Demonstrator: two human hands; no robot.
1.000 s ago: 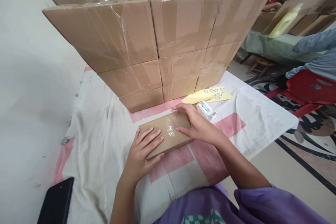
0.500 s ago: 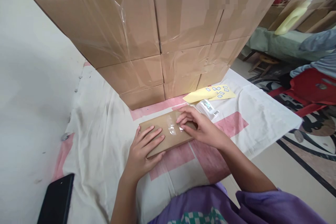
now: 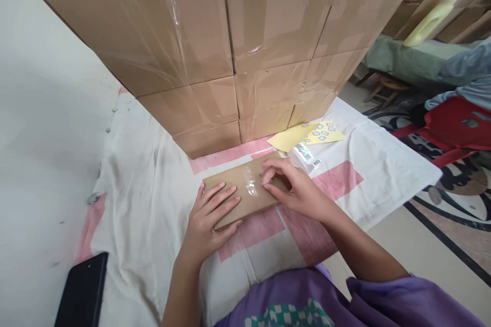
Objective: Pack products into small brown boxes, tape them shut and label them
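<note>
A small flat cardboard box [image 3: 233, 186] lies on the white and pink cloth [image 3: 153, 214] in front of me. My left hand [image 3: 209, 219] rests flat on its near left part, fingers spread. My right hand [image 3: 291, 186] lies on its right end, fingertips drawn together beside a strip of clear tape [image 3: 251, 184] stuck across the top. A small white tape dispenser [image 3: 305, 156] sits just behind my right hand.
A wall of stacked taped cardboard boxes [image 3: 215, 51] stands right behind the small box. A yellow sheet with small stickers [image 3: 307, 135] lies at its foot. A black phone [image 3: 82, 294] lies at the near left. A red plastic chair [image 3: 456, 125] stands on the right.
My right hand's fingers have curled in from lying flat and slid left toward the tape strip. My left hand has stayed put. The view has moved closer to the boxes.
</note>
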